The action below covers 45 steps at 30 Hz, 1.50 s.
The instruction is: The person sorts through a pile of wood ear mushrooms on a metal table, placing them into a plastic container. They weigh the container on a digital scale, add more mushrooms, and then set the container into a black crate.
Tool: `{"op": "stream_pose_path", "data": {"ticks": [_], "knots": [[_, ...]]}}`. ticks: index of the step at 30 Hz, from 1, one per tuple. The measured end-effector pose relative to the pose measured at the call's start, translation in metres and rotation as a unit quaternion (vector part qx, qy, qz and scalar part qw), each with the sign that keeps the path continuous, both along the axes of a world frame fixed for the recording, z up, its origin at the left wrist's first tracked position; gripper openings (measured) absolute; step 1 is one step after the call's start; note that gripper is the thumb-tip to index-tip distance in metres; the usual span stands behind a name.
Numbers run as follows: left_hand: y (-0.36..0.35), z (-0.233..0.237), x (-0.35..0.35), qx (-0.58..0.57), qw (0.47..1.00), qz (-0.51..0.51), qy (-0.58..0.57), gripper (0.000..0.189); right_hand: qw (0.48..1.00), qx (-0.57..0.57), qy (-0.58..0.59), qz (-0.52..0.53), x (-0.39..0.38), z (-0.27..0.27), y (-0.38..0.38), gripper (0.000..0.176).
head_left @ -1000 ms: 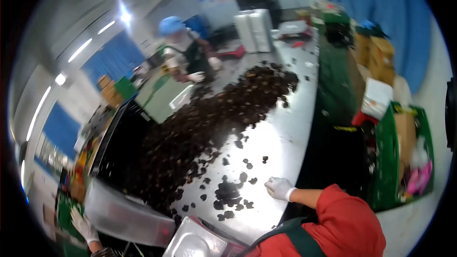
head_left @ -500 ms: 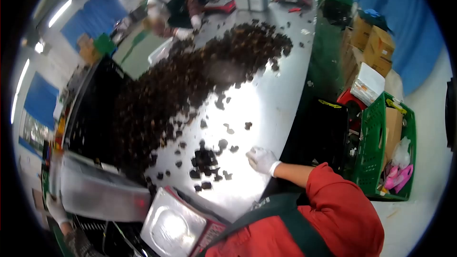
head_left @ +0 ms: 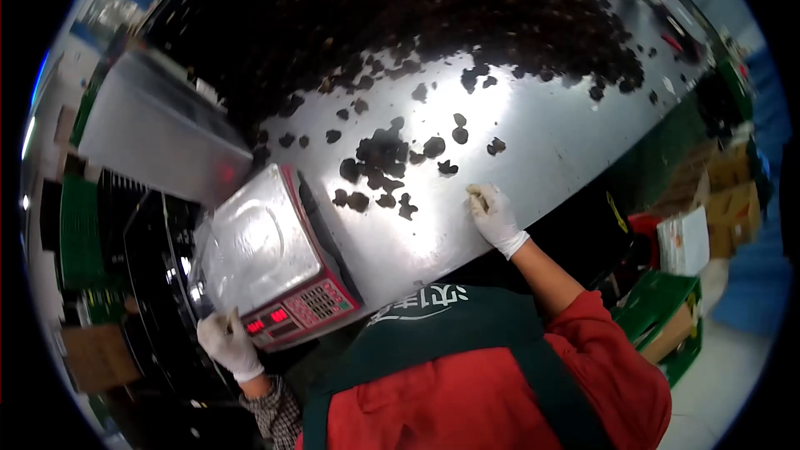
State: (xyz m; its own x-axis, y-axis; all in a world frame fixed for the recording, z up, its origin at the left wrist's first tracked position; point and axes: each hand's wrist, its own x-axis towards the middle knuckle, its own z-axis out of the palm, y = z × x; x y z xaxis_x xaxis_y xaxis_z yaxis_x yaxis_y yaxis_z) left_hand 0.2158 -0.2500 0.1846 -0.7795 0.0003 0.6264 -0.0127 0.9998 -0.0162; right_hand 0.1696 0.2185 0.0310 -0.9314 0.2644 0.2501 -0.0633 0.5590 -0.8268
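Metal counter point(head_left: 542, 158) with digital scale point(head_left: 267, 237): beyond the scale spreads a broad heap point(head_left: 400, 21) of dark pieces; right of it, a loose cluster point(head_left: 383, 154); at its far-left side, a translucent bin point(head_left: 158, 129). Left hand point(head_left: 229, 343) at the scale's display corner — fingers bent, grip indeterminable. Right hand point(head_left: 497, 218) well right of the scale — fingers curled, any hold indiscernible.
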Motion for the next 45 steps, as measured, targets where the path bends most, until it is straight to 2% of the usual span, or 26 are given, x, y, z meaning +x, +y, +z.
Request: {"op": "stream_pose_path", "data": {"ticks": [2,4,5,7,8,10,11,12,14,17,18,20,24,26,28,29,32,34,35,36,37,38,39,42,45], "knots": [[0.008,-0.01,0.008,-0.002,0.988,0.073,-0.134,0.032,0.999,0.011,0.006,0.035,-0.017,0.006,0.015,0.017],[0.034,0.001,0.011,-0.053,0.989,0.062,-0.121,0.052,0.997,0.037,0.013,0.062,-0.04,0.009,0.029,0.018],[0.05,0.014,0.01,-0.015,0.992,0.025,-0.124,0.068,0.996,0.052,0.016,0.067,-0.053,0.009,0.031,0.018],[0.104,0.034,-0.001,0.056,0.992,-0.062,-0.092,0.068,0.989,0.084,0.024,0.115,-0.08,0.032,0.019,0.02],[0.139,0.043,-0.011,0.126,0.981,-0.09,-0.119,0.066,0.983,0.098,0.024,0.154,-0.097,0.038,0.007,0.023],[0.171,0.022,-0.041,0.148,0.967,-0.154,-0.136,0.06,0.962,0.138,0.051,0.229,-0.135,0.041,-0.025,0.046],[0.185,0.003,-0.058,0.164,0.962,-0.166,-0.141,0.06,0.948,0.206,0.032,0.242,-0.15,0.043,-0.044,0.058],[0.199,-0.01,-0.072,0.144,0.964,-0.153,-0.164,0.062,0.938,0.236,0.024,0.251,-0.162,0.044,-0.061,0.063],[0.217,-0.047,-0.091,0.182,0.952,-0.173,-0.173,0.062,0.921,0.305,0.05,0.239,-0.179,0.024,-0.084,0.048],[0.234,-0.068,-0.095,0.224,0.942,-0.153,-0.2,0.06,0.903,0.235,0.048,0.356,-0.175,0.007,-0.071,0.03],[0.23,-0.082,-0.093,0.233,0.941,-0.133,-0.207,0.063,0.919,0.164,0.142,0.329,-0.159,0.011,-0.058,0.018],[0.225,-0.109,-0.096,0.28,0.933,-0.087,-0.208,0.066,0.931,0.099,0.156,0.315,-0.126,0.024,-0.026,0.021],[0.229,-0.141,-0.137,0.327,0.919,0.001,-0.221,0.085,0.949,0.122,0.094,0.276,-0.087,0.005,0.022,0.031],[0.227,-0.158,-0.163,0.329,0.918,0.015,-0.221,0.09,0.953,0.141,0.072,0.26,-0.084,0.0,0.031,0.033],[0.23,-0.154,-0.18,0.296,0.922,0.01,-0.251,0.093,0.957,0.156,0.067,0.236,-0.085,0.006,0.036,0.034],[0.228,-0.159,-0.186,0.26,0.928,0.011,-0.266,0.093,0.951,0.17,0.058,0.25,-0.089,0.0,0.039,0.05],[0.239,-0.145,-0.2,0.181,0.924,0.022,-0.336,0.093,0.929,0.226,0.049,0.287,-0.122,0.034,0.015,0.075],[0.242,-0.145,-0.199,0.182,0.925,0.003,-0.334,0.078,0.9,0.28,0.006,0.334,-0.146,0.031,0.0,0.093],[0.241,-0.145,-0.199,0.18,0.921,-0.004,-0.347,0.072,0.884,0.305,-0.024,0.353,-0.154,0.027,-0.006,0.091],[0.24,-0.145,-0.198,0.177,0.916,-0.011,-0.359,0.066,0.876,0.322,0.002,0.358,-0.155,0.022,-0.01,0.082],[0.24,-0.153,-0.189,0.219,0.931,-0.031,-0.291,0.042,0.877,0.288,0.01,0.384,-0.152,0.017,-0.009,0.075],[0.239,-0.16,-0.177,0.246,0.935,-0.082,-0.243,0.03,0.876,0.254,0.018,0.41,-0.147,0.015,-0.006,0.068],[0.242,-0.161,-0.161,0.267,0.929,-0.11,-0.232,0.026,0.884,0.231,0.081,0.398,-0.135,0.017,-0.002,0.054],[0.259,-0.152,-0.118,0.301,0.915,-0.183,-0.198,0.023,0.888,0.209,0.088,0.401,-0.095,0.016,0.012,0.048],[0.266,-0.158,-0.097,0.304,0.912,-0.219,-0.168,0.039,0.891,0.225,0.075,0.388,-0.076,0.019,0.019,0.047]]}}
